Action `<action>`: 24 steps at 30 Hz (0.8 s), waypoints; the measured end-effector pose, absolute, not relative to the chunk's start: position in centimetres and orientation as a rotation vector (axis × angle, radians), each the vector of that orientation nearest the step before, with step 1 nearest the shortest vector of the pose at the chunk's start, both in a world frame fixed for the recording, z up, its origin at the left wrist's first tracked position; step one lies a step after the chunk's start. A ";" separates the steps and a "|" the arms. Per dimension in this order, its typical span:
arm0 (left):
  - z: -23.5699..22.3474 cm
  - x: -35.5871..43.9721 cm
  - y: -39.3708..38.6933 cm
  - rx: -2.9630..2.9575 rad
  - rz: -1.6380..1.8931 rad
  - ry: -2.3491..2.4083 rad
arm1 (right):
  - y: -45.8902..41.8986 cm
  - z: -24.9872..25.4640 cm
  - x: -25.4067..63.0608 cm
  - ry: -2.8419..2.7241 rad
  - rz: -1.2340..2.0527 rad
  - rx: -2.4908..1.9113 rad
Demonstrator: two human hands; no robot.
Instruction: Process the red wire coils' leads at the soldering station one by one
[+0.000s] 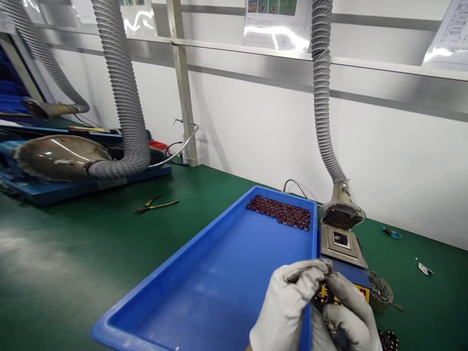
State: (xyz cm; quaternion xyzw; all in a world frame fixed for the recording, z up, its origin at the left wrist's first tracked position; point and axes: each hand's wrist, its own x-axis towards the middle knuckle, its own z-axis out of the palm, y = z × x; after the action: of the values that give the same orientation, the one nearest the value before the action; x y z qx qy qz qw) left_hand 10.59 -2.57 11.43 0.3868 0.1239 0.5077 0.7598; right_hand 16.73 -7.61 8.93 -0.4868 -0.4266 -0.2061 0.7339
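Note:
My left hand (287,300) and my right hand (353,307), both in whitish gloves with darkened fingertips, meet over the right rim of a blue tray (204,243). Pinched between them is a small round black part with gold-coloured marks (321,294). The fingers of both hands are closed around it and hide much of it. Something dark shows under the right fingers; its kind cannot be made out. Rows of small dark-red round parts (281,212) fill the tray's far end. More black parts with gold dots (389,340) lie beside my right wrist.
Behind my hands stands a solder pot (343,243) under an extraction hose (321,87). A small round container (380,290) sits at its right. Yellow-handled pliers (155,204) lie on the green table (73,268). Another hose and hood (62,156) stand left.

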 end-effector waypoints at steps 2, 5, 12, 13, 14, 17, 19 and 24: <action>11.5 10.1 -2.2 0.779 1.282 0.219 | -7.5 9.1 16.8 -0.877 -0.479 -1.106; 12.7 9.2 -1.5 0.896 1.270 0.292 | -7.3 9.2 16.9 -0.839 -0.525 -1.114; 13.5 9.3 -2.1 0.989 1.154 0.551 | -6.6 8.6 17.0 -0.887 -0.601 -1.041; 13.3 9.2 -2.1 0.934 1.230 0.511 | -6.7 8.6 17.1 -0.899 -0.599 -1.053; 13.2 9.1 -2.0 0.901 1.281 0.471 | -6.7 8.5 17.1 -0.908 -0.591 -1.063; 13.4 8.6 -1.8 0.920 1.190 0.378 | -7.0 8.5 17.1 -0.908 -0.550 -1.084; 13.7 8.5 -1.6 0.976 1.020 0.410 | -7.2 8.6 17.0 -0.920 -0.524 -1.097; 13.7 8.9 -1.7 0.910 1.059 0.439 | -7.5 8.7 16.9 -0.969 -0.455 -1.083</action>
State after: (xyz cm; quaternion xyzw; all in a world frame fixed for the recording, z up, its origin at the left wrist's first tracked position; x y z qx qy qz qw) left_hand 8.88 -1.74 13.68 0.4154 0.2004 0.4836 0.7439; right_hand 16.85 -7.49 8.74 -0.4906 -0.4388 -0.2061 0.7241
